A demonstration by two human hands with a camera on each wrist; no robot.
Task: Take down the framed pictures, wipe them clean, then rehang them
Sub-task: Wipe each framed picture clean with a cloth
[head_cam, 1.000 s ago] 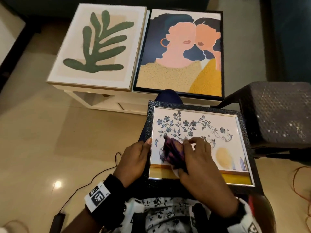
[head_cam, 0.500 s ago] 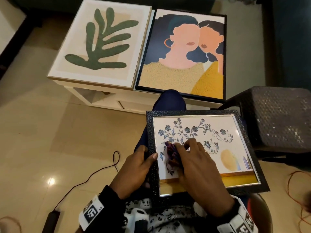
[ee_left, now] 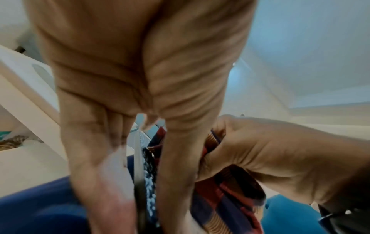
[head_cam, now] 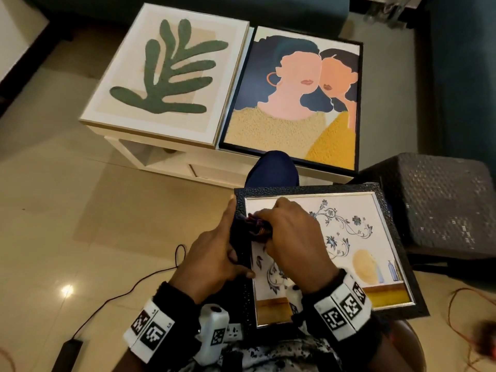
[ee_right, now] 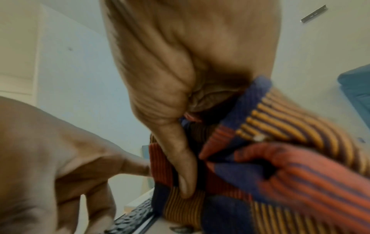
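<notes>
Frame (head_cam: 386, 237) lies flat on the lap under both hands. Left hand (head_cam: 214, 253) grips its left edge, thumb on top. Right hand (head_cam: 292, 237), beside the left, clutches a bunched cloth (head_cam: 257, 229) against the glass.

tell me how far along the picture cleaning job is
Done: all three pictures are down. The leaf print and the portrait lie on the white table.
In hand: the left hand grips the floral frame on the lap; the right hand rubs the striped cloth near its top left corner.
Left: rehanging; whether the other two were wiped is unclear.
</notes>
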